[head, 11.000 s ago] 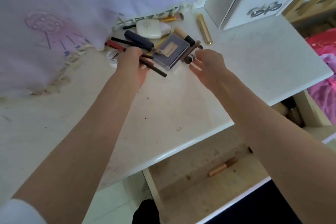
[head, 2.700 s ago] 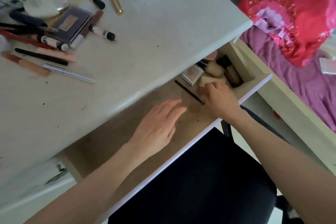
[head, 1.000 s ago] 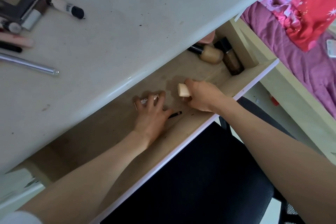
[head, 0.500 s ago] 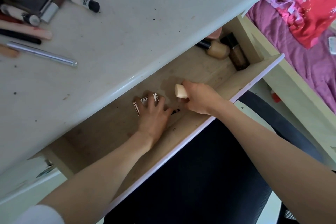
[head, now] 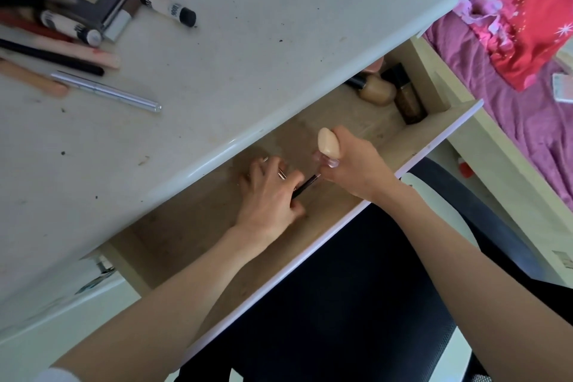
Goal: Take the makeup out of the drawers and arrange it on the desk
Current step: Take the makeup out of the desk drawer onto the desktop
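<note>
The drawer [head: 366,220] under the white desk [head: 279,49] stands pulled out. My right hand [head: 353,167] grips a beige makeup sponge [head: 328,142] on a clear stand and lifts it off the drawer floor. My left hand [head: 269,195] lies over a small silver-edged compact [head: 281,173], fingers curled round a thin dark pencil [head: 305,186]. The pencil's tip meets my right hand. Two foundation bottles [head: 379,90] [head: 407,98] lie in the drawer's far right corner. On the desk's far left lies a pile of makeup [head: 77,18].
A silver pen [head: 108,91] lies apart from the pile on the desk. A black chair [head: 356,304] sits below the drawer front. A bed with purple sheet [head: 511,108] and red pillow [head: 511,3] is at the right.
My right hand has raised the sponge a little. My left hand has closed round the dark pencil over the compact, and the view has drifted slightly.
</note>
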### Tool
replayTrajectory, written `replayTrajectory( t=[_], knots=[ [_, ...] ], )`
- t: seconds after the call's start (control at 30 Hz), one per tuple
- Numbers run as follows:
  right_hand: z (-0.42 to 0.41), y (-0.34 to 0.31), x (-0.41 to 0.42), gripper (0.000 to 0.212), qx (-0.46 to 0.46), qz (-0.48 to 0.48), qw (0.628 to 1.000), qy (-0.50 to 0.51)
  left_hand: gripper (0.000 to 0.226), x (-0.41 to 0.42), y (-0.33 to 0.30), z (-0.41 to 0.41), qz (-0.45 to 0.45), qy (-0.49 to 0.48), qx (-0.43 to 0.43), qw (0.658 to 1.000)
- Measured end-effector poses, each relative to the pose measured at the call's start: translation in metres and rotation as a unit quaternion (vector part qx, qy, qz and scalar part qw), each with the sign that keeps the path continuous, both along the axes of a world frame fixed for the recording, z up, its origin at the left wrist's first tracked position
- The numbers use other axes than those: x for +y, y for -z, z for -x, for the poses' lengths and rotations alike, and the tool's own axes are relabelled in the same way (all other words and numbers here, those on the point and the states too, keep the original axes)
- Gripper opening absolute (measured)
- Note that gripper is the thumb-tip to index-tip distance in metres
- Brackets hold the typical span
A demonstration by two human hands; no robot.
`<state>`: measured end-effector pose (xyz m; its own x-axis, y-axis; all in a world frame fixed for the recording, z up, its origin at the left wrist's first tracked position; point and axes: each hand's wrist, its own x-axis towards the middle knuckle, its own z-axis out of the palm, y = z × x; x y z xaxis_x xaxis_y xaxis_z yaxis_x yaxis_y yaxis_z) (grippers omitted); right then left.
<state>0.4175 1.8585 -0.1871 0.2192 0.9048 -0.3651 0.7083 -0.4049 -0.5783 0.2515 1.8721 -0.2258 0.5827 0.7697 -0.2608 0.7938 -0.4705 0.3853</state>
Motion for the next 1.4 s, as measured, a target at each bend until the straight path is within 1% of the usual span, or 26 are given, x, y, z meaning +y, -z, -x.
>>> replayTrajectory(
  t=[0.1,0.17,0.23,0.33,0.4,0.43,0.5,0.57,0.63,0.67,0.7,0.77,0.8,0.93,1.03,1.1,1.17,1.2,1.27,1.3,1.33,1.37,1.4],
  knots=[
    [0.000,-0.017,-0.011,0.031,0.072,-0.049,0.990,0.107,0.023,-0.008,-0.019,0.002,0.056,-0.035,-0.084,0.994],
    [0.001,-0.032,-0.016,0.032,0.122,-0.081,0.972,0.185,0.023,-0.014,-0.035,0.005,0.082,-0.048,-0.131,0.987],
    [0.005,-0.048,-0.016,0.032,0.179,-0.098,0.948,0.245,0.026,-0.016,-0.054,0.010,0.085,-0.070,-0.178,0.978],
    [0.020,-0.069,-0.005,0.026,0.289,-0.089,0.914,0.269,0.029,-0.007,-0.084,0.022,0.062,-0.094,-0.231,0.966],
    [0.036,-0.079,0.010,0.012,0.379,-0.065,0.881,0.274,0.030,0.009,-0.102,0.033,0.040,-0.119,-0.262,0.957],
    [0.045,-0.083,0.020,0.012,0.433,-0.050,0.856,0.278,0.030,0.020,-0.110,0.039,0.019,-0.137,-0.270,0.953],
    [0.063,-0.089,0.044,0.028,0.527,-0.019,0.805,0.273,0.029,0.045,-0.122,0.056,-0.018,-0.180,-0.266,0.947],
    [0.084,-0.094,0.070,0.032,0.575,0.011,0.772,0.272,0.029,0.074,-0.130,0.080,-0.053,-0.217,-0.240,0.945],
    [0.104,-0.096,0.096,0.029,0.598,0.047,0.746,0.290,0.028,0.107,-0.133,0.108,-0.125,-0.230,-0.172,0.950],
    [0.115,-0.096,0.110,0.028,0.594,0.062,0.747,0.293,0.028,0.124,-0.133,0.121,-0.155,-0.234,-0.131,0.951],
    [0.125,-0.096,0.124,0.029,0.576,0.073,0.761,0.291,0.027,0.141,-0.134,0.133,-0.173,-0.239,-0.096,0.951],
    [0.144,-0.097,0.151,0.032,0.521,0.086,0.801,0.283,0.028,0.171,-0.134,0.150,-0.184,-0.242,-0.049,0.951],
    [0.152,-0.099,0.164,0.030,0.511,0.087,0.806,0.285,0.029,0.184,-0.133,0.155,-0.183,-0.240,-0.036,0.953],
    [0.182,-0.108,0.213,0.016,0.517,0.069,0.794,0.312,0.027,0.225,-0.129,0.163,-0.186,-0.226,-0.007,0.956],
    [0.192,-0.113,0.236,0.020,0.509,0.064,0.801,0.308,0.030,0.244,-0.126,0.162,-0.192,-0.186,0.021,0.963],
    [0.198,-0.112,0.247,0.019,0.495,0.057,0.812,0.303,0.032,0.253,-0.120,0.166,-0.187,-0.173,0.018,0.967],
    [0.202,-0.112,0.252,0.008,0.497,0.048,0.812,0.303,0.033,0.258,-0.112,0.172,-0.192,-0.166,-0.011,0.967],
    [0.203,-0.112,0.253,0.009,0.516,0.037,0.797,0.312,0.033,0.261,-0.108,0.174,-0.203,-0.160,-0.032,0.966],
    [0.202,-0.114,0.256,0.023,0.535,0.005,0.771,0.346,0.035,0.264,-0.104,0.177,-0.218,-0.143,-0.056,0.964],
    [0.201,-0.115,0.257,0.023,0.532,-0.011,0.768,0.357,0.037,0.265,-0.102,0.178,-0.216,-0.138,-0.054,0.965],
    [0.200,-0.117,0.256,0.019,0.528,-0.023,0.770,0.356,0.041,0.266,-0.101,0.179,-0.213,-0.134,-0.046,0.967],
    [0.198,-0.117,0.256,0.015,0.519,-0.032,0.778,0.354,0.044,0.266,-0.099,0.180,-0.211,-0.128,-0.035,0.968],
    [0.196,-0.117,0.254,0.016,0.511,-0.034,0.785,0.349,0.047,0.265,-0.097,0.181,-0.213,-0.120,-0.022,0.970]
  ],
)
